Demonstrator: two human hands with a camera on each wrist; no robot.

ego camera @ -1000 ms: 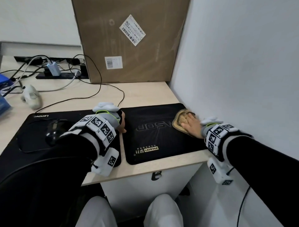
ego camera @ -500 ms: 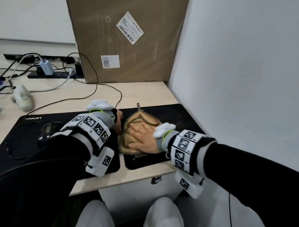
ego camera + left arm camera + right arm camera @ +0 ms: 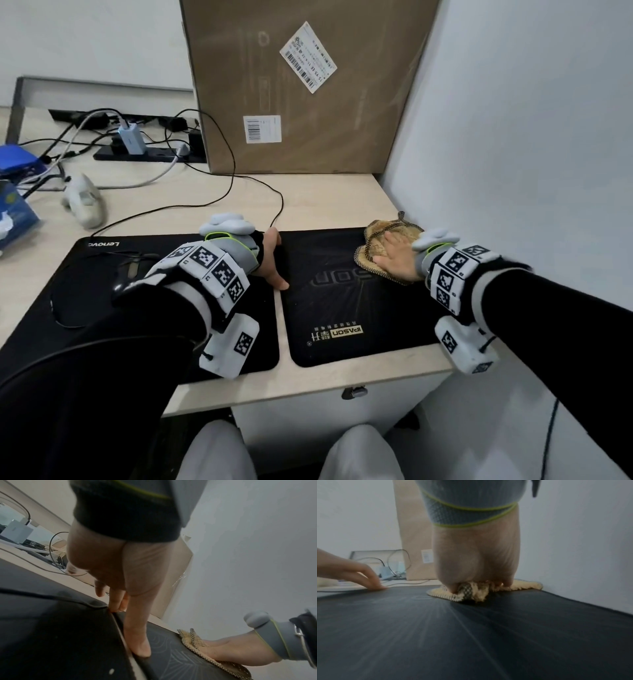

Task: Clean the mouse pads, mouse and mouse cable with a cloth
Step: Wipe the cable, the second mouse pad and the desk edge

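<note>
Two black mouse pads lie side by side on the desk. My right hand (image 3: 394,255) lies flat on a tan cloth (image 3: 380,233) at the far right corner of the right pad (image 3: 342,294), next to the wall. My left hand (image 3: 272,260) rests with straight fingers on that pad's left edge, thumb on the pad (image 3: 139,647). The black mouse (image 3: 126,274) sits on the left pad (image 3: 85,298), partly hidden by my left wrist. Its cable (image 3: 239,192) runs back across the desk. In the right wrist view the cloth (image 3: 471,591) is bunched under my palm.
A large cardboard box (image 3: 301,85) stands against the back wall. A power strip with plugs (image 3: 137,150) and tangled cords lies at the back left. A grey-white handheld device (image 3: 84,202) and blue items (image 3: 17,192) are at the left. The white wall (image 3: 531,137) bounds the right.
My right hand has swept the cloth from the right pad's left side back to its far right corner. The left hand has stayed at the pad's left edge.
</note>
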